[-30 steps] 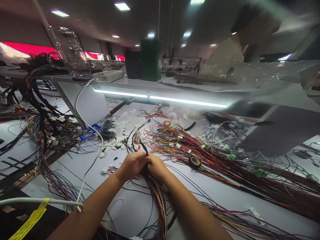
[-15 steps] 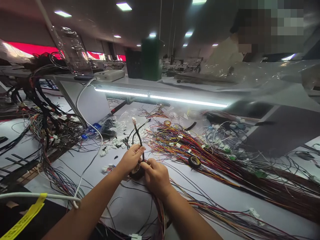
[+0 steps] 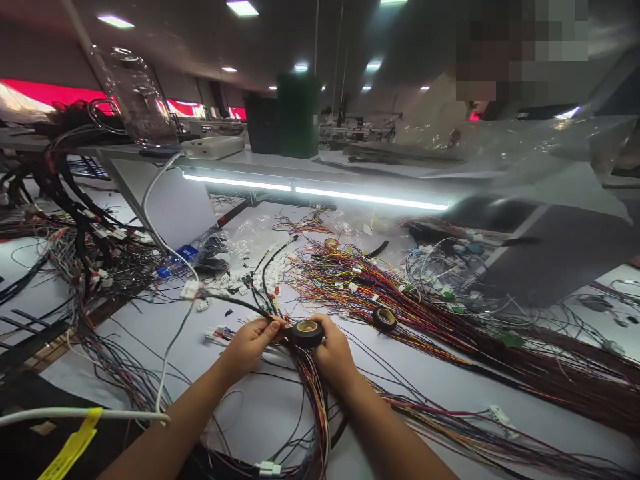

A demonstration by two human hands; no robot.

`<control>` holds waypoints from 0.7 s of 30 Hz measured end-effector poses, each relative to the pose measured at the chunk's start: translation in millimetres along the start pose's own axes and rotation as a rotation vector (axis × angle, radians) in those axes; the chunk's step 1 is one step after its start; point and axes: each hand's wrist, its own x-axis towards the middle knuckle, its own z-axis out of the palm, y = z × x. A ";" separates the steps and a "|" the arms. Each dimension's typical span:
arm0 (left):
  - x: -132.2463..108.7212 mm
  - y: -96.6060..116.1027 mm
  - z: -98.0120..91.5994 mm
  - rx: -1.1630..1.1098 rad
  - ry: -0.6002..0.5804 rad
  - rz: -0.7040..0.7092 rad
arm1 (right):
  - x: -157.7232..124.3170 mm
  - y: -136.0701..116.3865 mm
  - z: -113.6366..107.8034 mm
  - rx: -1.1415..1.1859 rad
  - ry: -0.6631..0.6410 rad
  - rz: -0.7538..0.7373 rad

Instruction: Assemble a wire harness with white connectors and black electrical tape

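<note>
Okay: tape roll (image 3: 307, 339) just right of the left pinch, dark branch (image 3: 235, 302) off to its left

Head view, only one here. Your left hand (image 3: 253, 347) is pinched closed at the root of the dark branch, where it meets the wire bundle (image 3: 313, 387); can't sort which strands sit under the thumb. Your right hand (image 3: 335, 350) has its fingers wrapped round the tape roll, pale core facing up at you. Key relation: roll and branch root sit side by side between your hands, roll on the right-hand side and nearer that hand. Can't tell if a strip of tape links them.

Long axis of the branch: from the left pinch out leftward and a bit away from you, ending in a white connector (image 3: 190, 289) by the white cable (image 3: 173, 340). Bundle runs from between your hands back toward you. Thin dark wires (image 3: 267, 270) fan out beyond the pinch. Spare tape roll (image 3: 385, 321) lies right of your right hand, not touched.

Versus half a second ago: the branch stood pointing away from you, connector at its far tip; now it's swung down left. The roll was lower, partly hidden between your hands; now it's up in plain sight. Spare roll hasn't shifted on the table.
</note>
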 end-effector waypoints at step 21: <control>22.4 15.7 -0.6 0.584 -0.075 0.471 | 7.9 -3.0 -3.2 0.089 -0.216 -0.123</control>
